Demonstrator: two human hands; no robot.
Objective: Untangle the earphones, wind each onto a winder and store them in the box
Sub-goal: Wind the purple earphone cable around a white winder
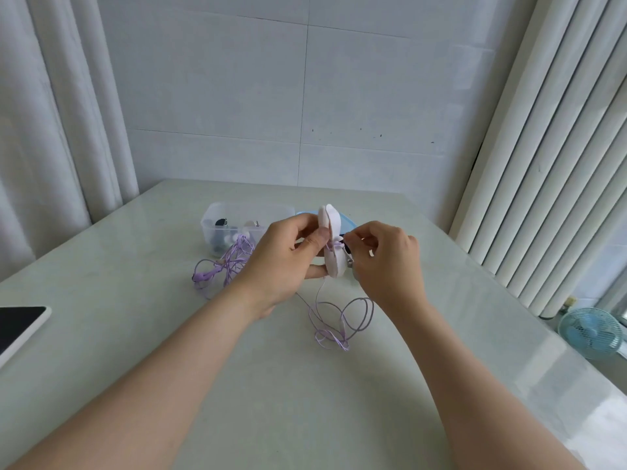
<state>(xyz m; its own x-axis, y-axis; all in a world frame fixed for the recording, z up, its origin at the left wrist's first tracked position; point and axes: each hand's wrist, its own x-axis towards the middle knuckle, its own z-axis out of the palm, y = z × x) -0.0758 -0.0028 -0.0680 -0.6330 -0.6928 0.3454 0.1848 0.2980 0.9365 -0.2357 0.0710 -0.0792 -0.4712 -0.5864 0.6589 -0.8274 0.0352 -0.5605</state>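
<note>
Pale pink plastic, one winder [334, 265] stands upright between two grips, raised above the worktop [305, 408]. The left grip [288, 256] clasps it, thumb on the near face and fingers curled behind. Just right of it, the right grip [386, 262] pinches the lilac cord [342, 321] against the winder's edge. A few turns cross the winder's middle. The rest of the cord hangs down and lies in loose loops on the worktop, below and between both grips.

I count two earphone cords. The second, a purple tangle [224, 266], lies on the worktop just left of the left grip. Beyond that grip sits one clear box [209, 226] holding small things with dark marks too small to read. One blue lid [346, 221] shows behind the winder. Far left of the left grip lies one phone [20, 325]. Far right of the right grip, off the worktop, stands one blue fan [590, 332].
</note>
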